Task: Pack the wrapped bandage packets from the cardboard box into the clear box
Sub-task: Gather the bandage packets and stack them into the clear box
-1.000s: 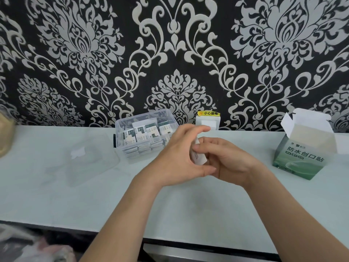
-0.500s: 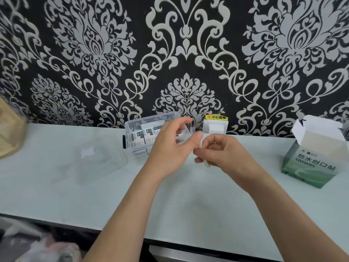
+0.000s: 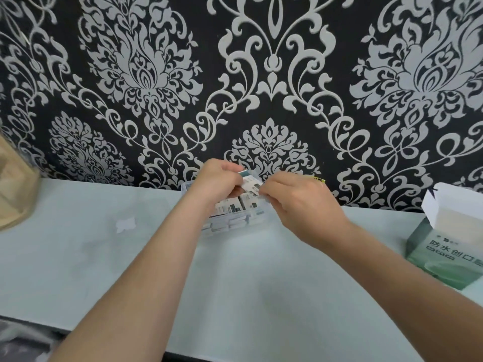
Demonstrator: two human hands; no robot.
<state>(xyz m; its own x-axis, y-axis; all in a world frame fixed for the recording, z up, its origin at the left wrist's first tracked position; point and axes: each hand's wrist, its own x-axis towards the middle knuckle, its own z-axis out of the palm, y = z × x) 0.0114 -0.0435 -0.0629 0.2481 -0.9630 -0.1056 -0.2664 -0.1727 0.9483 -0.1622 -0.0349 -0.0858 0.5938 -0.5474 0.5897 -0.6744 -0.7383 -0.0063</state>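
A clear box stands on the pale table by the wall, with several wrapped bandage packets stacked inside. Both hands hover right over it. My left hand and my right hand each pinch an end of a few white-and-green bandage packets, held just above the box. The hands hide most of the box's far side. At the right edge stands the green cardboard box with its white flaps open.
The clear lid lies flat on the table left of the clear box. A tan object sits at the far left. A small white block with a yellow label peeks out behind my right hand. Patterned wall behind.
Both hands have moved away from me with the packets, from above the bare table to over the clear box. The camera has tilted up.
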